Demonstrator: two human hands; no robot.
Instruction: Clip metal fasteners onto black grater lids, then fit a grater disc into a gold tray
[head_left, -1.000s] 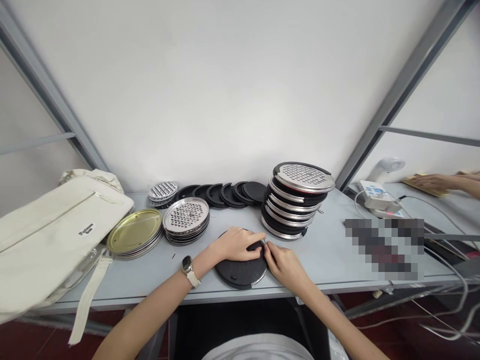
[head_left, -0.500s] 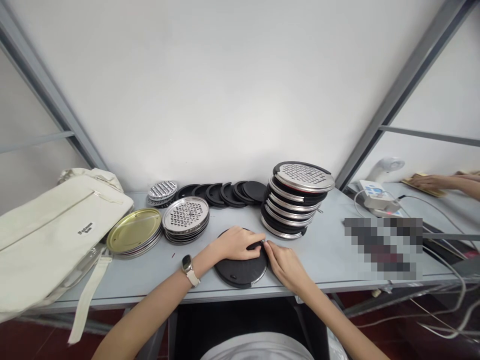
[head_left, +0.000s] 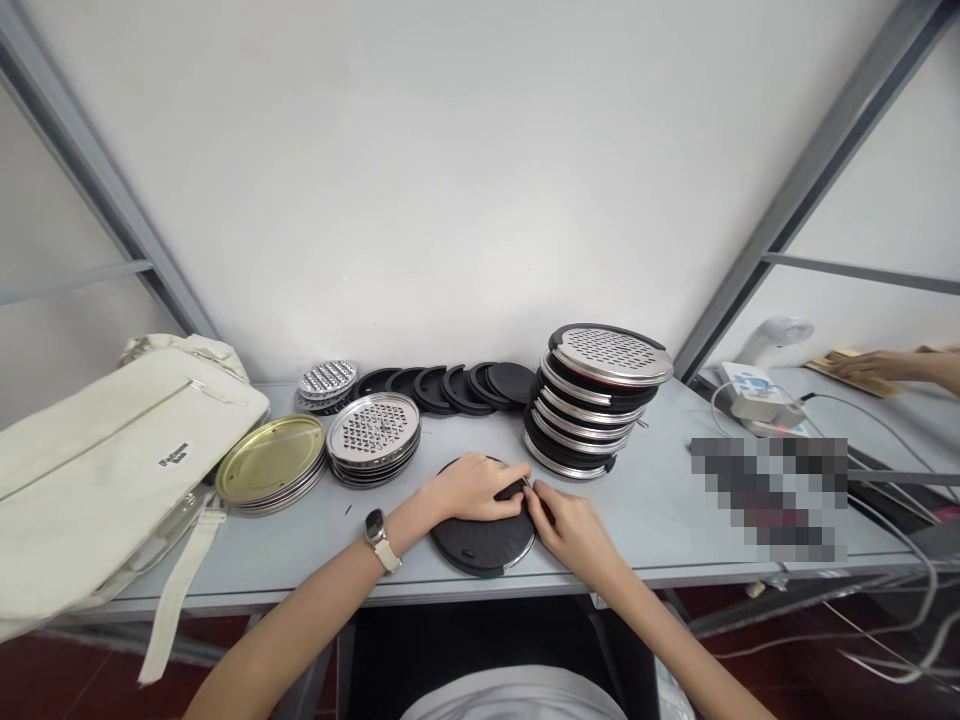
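A black round disc [head_left: 491, 545], with a thin shiny metal edge at its lower right, lies flat near the table's front edge. My left hand [head_left: 476, 488], wearing a watch at the wrist, presses over its upper part with thumb and fingers curled round the disc's far right side. At that same rim my right hand [head_left: 566, 520] pinches with its fingertips touching the edge. A tiny bright bit shows between the hands, but what the right fingertips hold is too small to make out. The disc's upper part is hidden under the left hand.
Behind the disc stands a stack of round metal grater plates [head_left: 375, 430], with gold-coloured discs [head_left: 274, 460] to its left. Black crescent-cut discs [head_left: 431, 388] line the wall. A tall grater stack [head_left: 607, 355] stands right. A cream bag [head_left: 112, 470] occupies the left; another person's hand [head_left: 870, 365] is far right.
My right fingers have bent and shifted slightly at the disc's rim. My left hand and the disc stay put; the whole view has moved a little.
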